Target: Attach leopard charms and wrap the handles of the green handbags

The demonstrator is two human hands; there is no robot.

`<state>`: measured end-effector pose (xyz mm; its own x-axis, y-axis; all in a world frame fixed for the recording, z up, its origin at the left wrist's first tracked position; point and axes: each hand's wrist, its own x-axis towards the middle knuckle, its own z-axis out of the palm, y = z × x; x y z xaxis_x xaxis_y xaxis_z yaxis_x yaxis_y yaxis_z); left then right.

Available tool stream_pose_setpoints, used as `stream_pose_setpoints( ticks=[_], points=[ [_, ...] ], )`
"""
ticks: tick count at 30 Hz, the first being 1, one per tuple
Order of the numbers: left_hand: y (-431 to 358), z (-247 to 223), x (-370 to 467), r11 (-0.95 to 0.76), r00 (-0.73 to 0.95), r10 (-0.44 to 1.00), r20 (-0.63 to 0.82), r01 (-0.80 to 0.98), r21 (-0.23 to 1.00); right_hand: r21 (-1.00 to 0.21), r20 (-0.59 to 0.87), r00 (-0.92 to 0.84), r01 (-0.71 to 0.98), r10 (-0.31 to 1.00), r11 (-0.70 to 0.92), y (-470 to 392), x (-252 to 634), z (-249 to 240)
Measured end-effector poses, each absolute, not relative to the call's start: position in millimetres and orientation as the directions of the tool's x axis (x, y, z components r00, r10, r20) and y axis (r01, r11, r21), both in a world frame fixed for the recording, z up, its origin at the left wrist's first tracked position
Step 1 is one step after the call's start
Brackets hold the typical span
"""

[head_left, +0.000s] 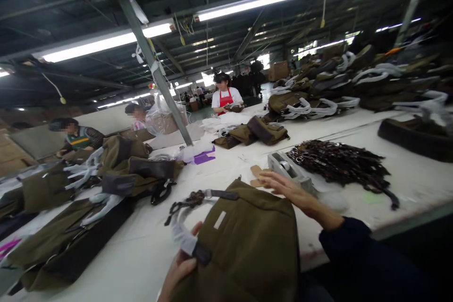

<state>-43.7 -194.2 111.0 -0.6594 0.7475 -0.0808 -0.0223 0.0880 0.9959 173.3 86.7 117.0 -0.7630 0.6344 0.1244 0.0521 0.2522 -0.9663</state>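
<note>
An olive green bag (251,240) with dark trim and a small pale label lies in front of me on the white table. Its handle (182,233) is wrapped in white material, and a dark braided piece hangs by it. My left hand (184,264) grips the bag's edge near the handle's lower end, its fingers partly behind the fabric. Above the bag's upper right corner, my right hand (286,188) is stretched out with its fingers apart, holding nothing, close to a grey tape dispenser (292,172) and tan card pieces (256,174).
Dark straps (343,165) are heaped right of the dispenser. More olive bags are piled at the left (123,170), far centre (258,131) and back right (375,80). A metal post (159,75) rises from the table (141,245). Several people are beyond.
</note>
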Motion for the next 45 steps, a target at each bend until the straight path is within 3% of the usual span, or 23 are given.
stream_pose_setpoints(
  ticks=[3,6,9,11,14,17,21,25,29,33,37,45],
  points=[
    [-201,69,-45,0.189,-0.635,0.74,-0.222,-0.121,0.975,-0.778,0.294,-0.742,0.18,0.602,0.602,66,182,124],
    [-209,53,-47,0.285,-0.712,0.686,-0.147,0.077,0.956,-0.514,0.247,-0.881,0.235,0.404,0.825,32,168,106],
    [-210,61,-35,0.363,-0.746,0.664,0.048,0.378,0.852,-0.344,0.158,-0.935,0.25,0.318,0.905,9,157,75],
    [-202,64,-17,0.352,-0.657,0.74,0.144,0.56,0.75,-0.276,0.157,-0.939,0.255,0.305,0.927,5,156,57],
    [-184,54,13,0.277,-0.4,0.906,0.14,0.809,0.518,-0.209,0.177,-0.945,0.238,0.276,0.949,9,159,41],
    [-173,39,26,0.244,-0.294,0.949,0.111,0.912,0.329,-0.161,0.203,-0.94,0.246,0.276,0.956,12,162,35],
    [-171,37,19,0.288,-0.324,0.943,0.08,0.91,0.297,-0.144,0.246,-0.922,0.271,0.3,0.952,5,161,27],
    [-168,43,6,0.238,-0.281,0.947,0.154,0.939,0.248,-0.167,0.269,-0.874,0.372,0.406,0.913,-14,157,20],
    [-166,47,-22,0.08,-0.114,0.986,0.12,0.963,0.257,-0.209,0.129,-0.861,0.461,0.491,0.863,-36,155,42],
    [-170,54,-74,0.039,-0.061,0.995,0.074,0.963,0.266,-0.318,-0.007,-0.922,0.369,0.387,0.874,-55,159,82],
    [-162,70,-110,0.082,-0.095,0.994,0.061,0.978,0.192,-0.411,0.033,-0.964,0.228,0.264,0.883,-65,162,87],
    [-79,77,-109,0.212,-0.221,0.959,0.179,0.975,0.067,-0.542,0.099,-0.923,0.263,0.371,0.798,-69,160,43]
  ],
)
